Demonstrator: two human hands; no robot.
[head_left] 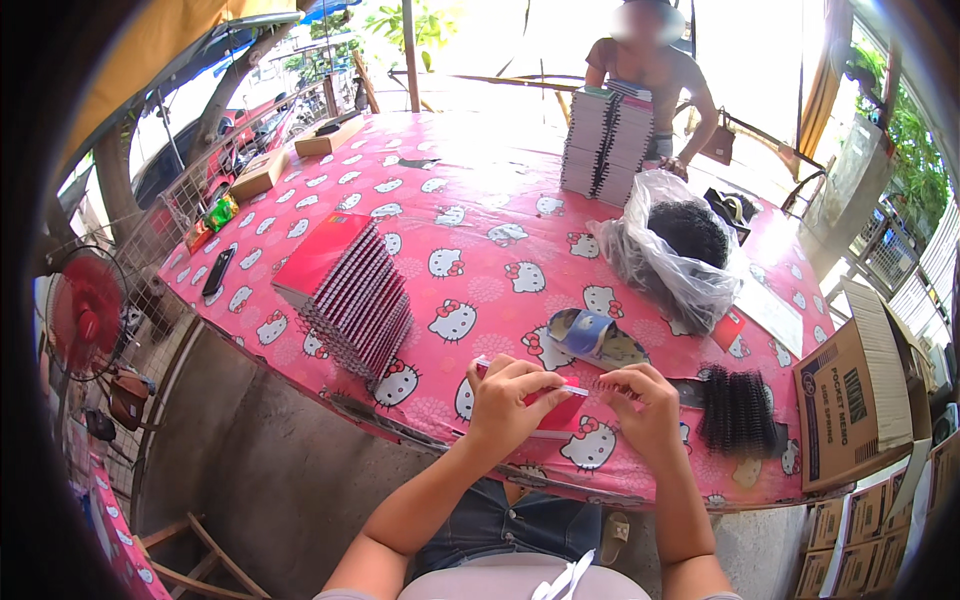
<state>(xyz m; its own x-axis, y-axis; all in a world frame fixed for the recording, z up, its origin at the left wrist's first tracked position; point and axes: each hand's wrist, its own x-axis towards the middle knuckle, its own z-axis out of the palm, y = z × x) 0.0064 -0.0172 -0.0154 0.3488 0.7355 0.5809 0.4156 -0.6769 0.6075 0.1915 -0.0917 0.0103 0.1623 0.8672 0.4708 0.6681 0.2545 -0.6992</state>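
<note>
My left hand (513,402) is closed round a small red-covered memo pad (562,412), holding it near the table's front edge with its pale page edge up. At the pad's right end, my right hand (643,402) pinches a thin dark spiral binding coil, mostly hidden by the fingers. Just right of that hand lies a bunch of black spiral coils (737,410). Beyond my hands rests a blue-and-tan slipper-shaped thing (598,338). To the left stands a tall, leaning stack of red spiral-bound memo pads (345,290).
A clear plastic bag (655,250) with black coils sits at the right, near tall piles of spiral-bound pads (608,145). Behind these is another person (655,75). An open cardboard box (860,390) stands at the right edge. A phone (218,272) lies far left, near a fan (88,312).
</note>
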